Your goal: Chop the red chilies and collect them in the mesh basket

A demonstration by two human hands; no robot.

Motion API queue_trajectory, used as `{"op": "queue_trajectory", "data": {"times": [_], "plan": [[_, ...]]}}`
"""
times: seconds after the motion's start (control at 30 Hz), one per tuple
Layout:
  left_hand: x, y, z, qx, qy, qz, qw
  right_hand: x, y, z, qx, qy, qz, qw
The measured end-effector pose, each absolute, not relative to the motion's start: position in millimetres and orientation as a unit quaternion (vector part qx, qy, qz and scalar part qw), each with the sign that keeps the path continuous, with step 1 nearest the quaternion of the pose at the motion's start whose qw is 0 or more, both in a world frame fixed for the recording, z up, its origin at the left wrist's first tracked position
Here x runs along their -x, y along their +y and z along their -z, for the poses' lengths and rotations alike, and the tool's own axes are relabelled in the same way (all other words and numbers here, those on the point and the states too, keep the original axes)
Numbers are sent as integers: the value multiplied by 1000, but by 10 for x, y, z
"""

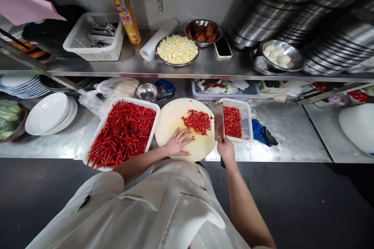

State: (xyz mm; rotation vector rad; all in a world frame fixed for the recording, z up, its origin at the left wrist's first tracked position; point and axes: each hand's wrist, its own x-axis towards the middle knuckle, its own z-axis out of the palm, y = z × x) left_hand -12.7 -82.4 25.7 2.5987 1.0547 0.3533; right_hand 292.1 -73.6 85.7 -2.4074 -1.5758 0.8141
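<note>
My left hand [177, 142] lies on the round cutting board [201, 148], fingers spread, just below a patch of chopped red chilies [199, 121]. The handle of a broad cleaver [219, 118] is in my right hand [226, 148]. Its blade is between the board's right edge and a white basket [247, 124] that holds more chopped chilies [233, 121]. Left of the board, whole red chilies [125, 130] fill a white tray [157, 121].
White bowls [48, 114] stand at the left. A blue glove [261, 131] lies right of the basket. On the shelf [122, 69] above are a bowl of chopped pale pieces [177, 49], a phone [223, 48] and stacked metal bowls [260, 19].
</note>
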Motion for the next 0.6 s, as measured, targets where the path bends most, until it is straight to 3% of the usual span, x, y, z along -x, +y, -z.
{"op": "queue_trajectory", "data": {"times": [0.27,0.6], "plan": [[-561,114,-224,-933,314,-143,99,-2855,-812,-912,833,-500,-237,25],[-916,19,-218,-935,316,-125,97,-2884,-964,-875,823,-503,-249,86]]}}
